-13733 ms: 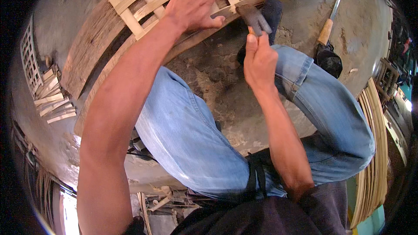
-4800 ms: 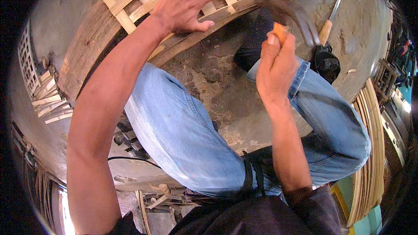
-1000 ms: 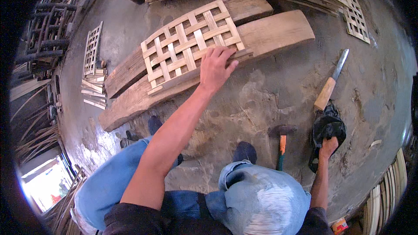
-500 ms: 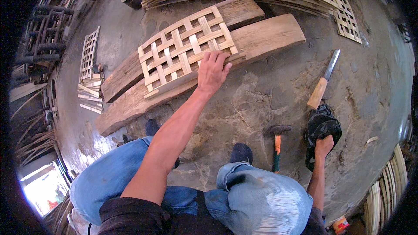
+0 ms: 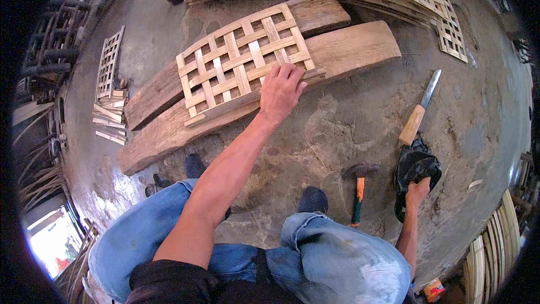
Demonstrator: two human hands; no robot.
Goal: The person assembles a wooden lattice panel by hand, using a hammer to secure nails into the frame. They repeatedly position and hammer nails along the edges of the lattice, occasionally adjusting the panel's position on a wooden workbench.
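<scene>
Left hand steadying the lattice, right hand gone down to the black bag

Since a second ago my left hand (image 5: 281,91) stays flat, fingers spread, on the woven bamboo lattice panel (image 5: 242,62); it lies across the two wooden planks (image 5: 354,48), long axis slanting up to the right. My right hand (image 5: 417,192) has settled on the black plastic bag (image 5: 415,168), fingers closing on its edge, beside the hammer (image 5: 358,191) and knife (image 5: 419,110) on the concrete floor (image 5: 478,135).

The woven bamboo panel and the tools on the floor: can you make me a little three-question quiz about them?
1. True or false: the left hand lies flat on the woven bamboo panel.
2. What do the right hand fingers touch? A) hammer B) black bag C) knife
3. Fill in: the hammer lies on the floor between the person's shoe and the black ____.

Key: 1 true; 2 B; 3 bag.
</scene>
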